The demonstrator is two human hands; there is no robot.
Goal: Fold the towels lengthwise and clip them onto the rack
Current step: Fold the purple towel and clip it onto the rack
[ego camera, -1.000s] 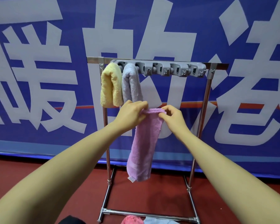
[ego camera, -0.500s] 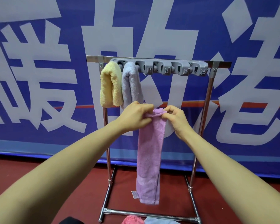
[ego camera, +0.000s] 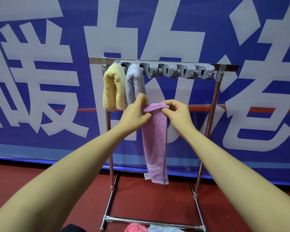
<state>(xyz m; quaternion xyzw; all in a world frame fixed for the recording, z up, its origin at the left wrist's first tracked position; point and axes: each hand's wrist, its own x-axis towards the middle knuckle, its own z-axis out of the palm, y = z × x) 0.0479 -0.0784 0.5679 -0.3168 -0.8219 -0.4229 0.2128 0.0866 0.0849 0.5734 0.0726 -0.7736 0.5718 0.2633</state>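
Note:
A purple towel (ego camera: pixel 156 144), folded into a long narrow strip, hangs straight down in front of the metal rack (ego camera: pixel 214 101). My left hand (ego camera: pixel 134 114) pinches its top edge from the left and my right hand (ego camera: pixel 176 113) pinches it from the right. Both hands are below the grey clip bar (ego camera: pixel 179 71) on the rack's top rail. A yellow towel (ego camera: pixel 113 87) and a grey-lavender towel (ego camera: pixel 134 84) hang folded from the two leftmost clips. The clips to their right hold nothing.
A blue banner with large white characters (ego camera: pixel 40 81) fills the wall behind the rack. The floor is dark red (ego camera: pixel 149 201). A pink towel (ego camera: pixel 135 228) and a light blue towel (ego camera: pixel 161 229) lie at the rack's base bar.
The purple towel has dropped out from a doubled bundle into a full-length strip. My hands have shifted slightly on its top edge, staying at about the same height.

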